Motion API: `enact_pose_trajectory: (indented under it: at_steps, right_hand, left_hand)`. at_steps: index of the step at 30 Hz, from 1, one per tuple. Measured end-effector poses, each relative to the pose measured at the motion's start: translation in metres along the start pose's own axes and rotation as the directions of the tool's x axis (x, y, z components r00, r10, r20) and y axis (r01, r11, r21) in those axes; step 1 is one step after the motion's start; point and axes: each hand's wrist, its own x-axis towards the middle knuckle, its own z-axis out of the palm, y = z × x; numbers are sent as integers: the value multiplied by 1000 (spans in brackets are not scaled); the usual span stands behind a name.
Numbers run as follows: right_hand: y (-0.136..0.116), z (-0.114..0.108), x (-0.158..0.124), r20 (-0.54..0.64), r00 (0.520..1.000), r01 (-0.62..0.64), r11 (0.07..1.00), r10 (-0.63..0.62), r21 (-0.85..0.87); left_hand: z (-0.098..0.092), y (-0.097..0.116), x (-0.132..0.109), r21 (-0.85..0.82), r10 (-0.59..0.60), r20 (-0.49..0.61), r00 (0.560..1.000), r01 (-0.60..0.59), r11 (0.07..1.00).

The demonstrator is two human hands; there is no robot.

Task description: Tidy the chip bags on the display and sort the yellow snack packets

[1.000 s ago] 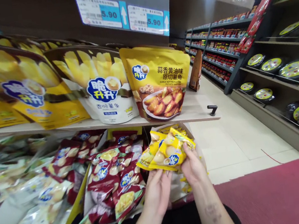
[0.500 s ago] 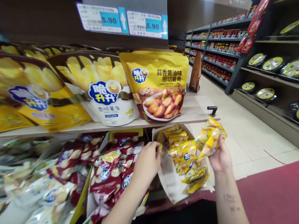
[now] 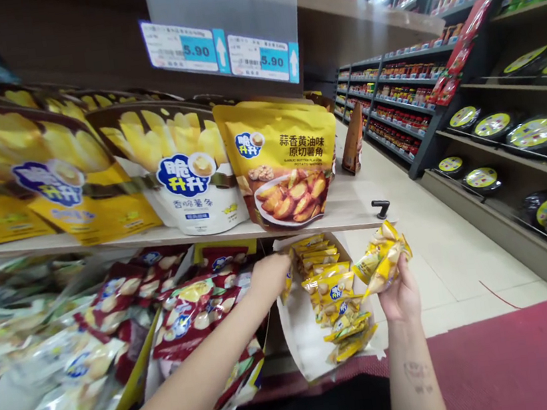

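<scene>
A white carton [image 3: 305, 345] below the shelf holds a row of small yellow snack packets [image 3: 336, 291], most standing close together. My left hand [image 3: 274, 277] reaches to the carton's upper left side, its fingers closed on a yellow snack packet [image 3: 288, 286] that is partly hidden by the hand. Over the carton's right edge, my right hand [image 3: 400, 290] grips a small bunch of the same yellow packets [image 3: 384, 259]; I cannot tell exactly how many.
Large snack pouches [image 3: 281, 163] stand on the shelf [image 3: 355, 211] above, with a black hook [image 3: 381, 208] at its corner. Dark red packets [image 3: 182, 318] fill the carton to the left. White packets [image 3: 75, 386] lie farther left. A red mat [image 3: 525, 353] covers the floor at right.
My left hand has shifted slightly within the carton's left side, and more of the yellow packet shows beneath its fingers. My right hand keeps its bunch. The view has tilted slightly.
</scene>
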Motion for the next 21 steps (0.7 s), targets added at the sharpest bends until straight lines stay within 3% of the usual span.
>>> enact_pose_trajectory:
  at_steps: [2, 4, 8, 11, 13, 17, 21]
  right_hand:
    - [0, -2, 2, -3, 1000, -5, 1000, 5, -10]
    - [0, -5, 4, 18, 1000, 0, 1000, 1, -25]
    - [4, -7, 6, 70, 998, -6, 1000, 8, -31]
    - [7, -2, 2, 47, 998, -42, 999, 41, 21]
    - [7, 3, -2, 25, 998, -62, 996, 61, 59]
    - [6, 8, -8, 36, 996, -81, 994, 79, 70]
    - [6, 9, -8, 44, 995, -92, 993, 89, 75]
  left_hand:
    - [-8, -19, -15, -132, 13, -90, 996, -25, 991]
    - [-12, -38, -33, -374, 28, -165, 986, -89, 923]
    - [-5, -55, -65, -788, -63, -142, 988, -75, 612]
    - [9, -48, -66, -886, -132, -115, 984, -42, 461]
    - [17, -41, -56, -874, -176, -179, 968, -75, 479]
    - [16, -34, -28, -733, -190, -372, 909, -162, 661]
    - [-1, -33, -7, -596, -53, -348, 936, -178, 783]
